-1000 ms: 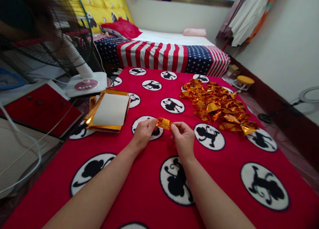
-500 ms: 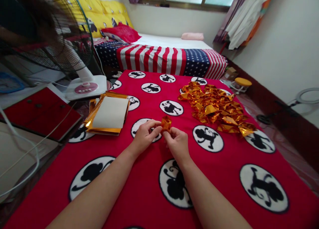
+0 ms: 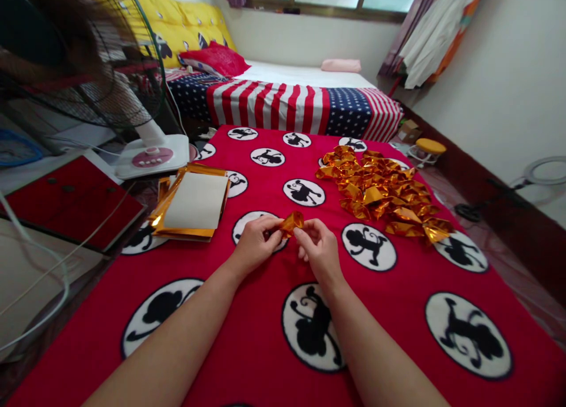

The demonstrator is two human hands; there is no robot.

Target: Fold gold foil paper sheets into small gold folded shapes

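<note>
Gold foil strip [image 3: 292, 222] is pinched shut between left hand [image 3: 255, 245] and right hand [image 3: 319, 249]; creasing it wants firm, even fingertip pressure.

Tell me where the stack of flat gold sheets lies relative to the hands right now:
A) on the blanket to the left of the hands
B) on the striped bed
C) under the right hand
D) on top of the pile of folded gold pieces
A: the stack of gold sheets lies flat on the red blanket, left of the left hand and right hand, which pinch a small gold piece; the folded pile sits on the right.
</note>
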